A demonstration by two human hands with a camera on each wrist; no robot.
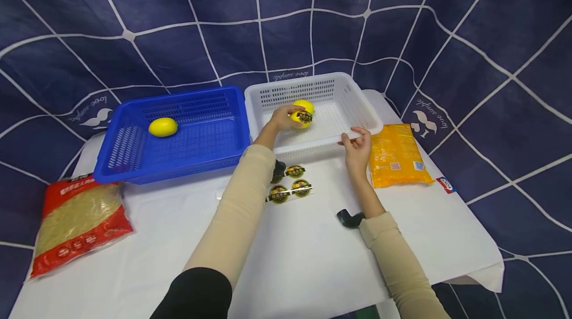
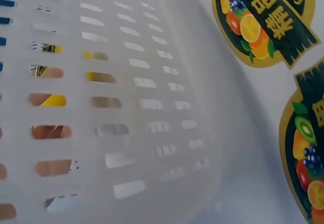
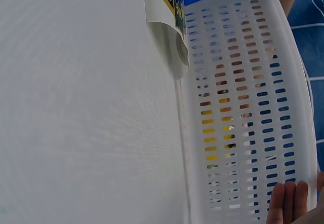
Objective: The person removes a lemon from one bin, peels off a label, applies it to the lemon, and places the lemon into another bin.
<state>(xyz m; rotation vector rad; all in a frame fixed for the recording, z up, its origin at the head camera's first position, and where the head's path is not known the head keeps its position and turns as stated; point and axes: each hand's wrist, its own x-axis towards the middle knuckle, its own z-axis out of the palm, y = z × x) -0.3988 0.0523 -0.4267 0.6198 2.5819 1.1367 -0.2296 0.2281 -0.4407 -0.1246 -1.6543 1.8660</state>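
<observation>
Reaching into white basket (image 1: 357, 105) with left hand (image 1: 281, 118), fingers curling round labelled lemon (image 1: 303, 113), lemon sitting low over basket floor near the back wall. Steadying basket's near right rim with right hand (image 1: 356, 149), fingers and thumb pinching the rim edge; fingertips (image 3: 288, 203) showing against the slotted wall in the right wrist view. Hands working well apart, each clamped on its own thing. Sitting in blue basket (image 1: 134, 155) just beside: a second, bare lemon (image 1: 163, 126). Lying on counter (image 1: 313, 259) just in front of white basket: sticker sheet (image 1: 289, 185), its fruit labels filling the left wrist view.

Risks, judging from this: round lemon rolling off across the perforated floor if let go unevenly; fresh label lifting or creasing under the gripping fingers; light basket skidding on the cloth if the rim hand slackens, possibly nudging the orange packet (image 1: 396, 156) alongside.
</observation>
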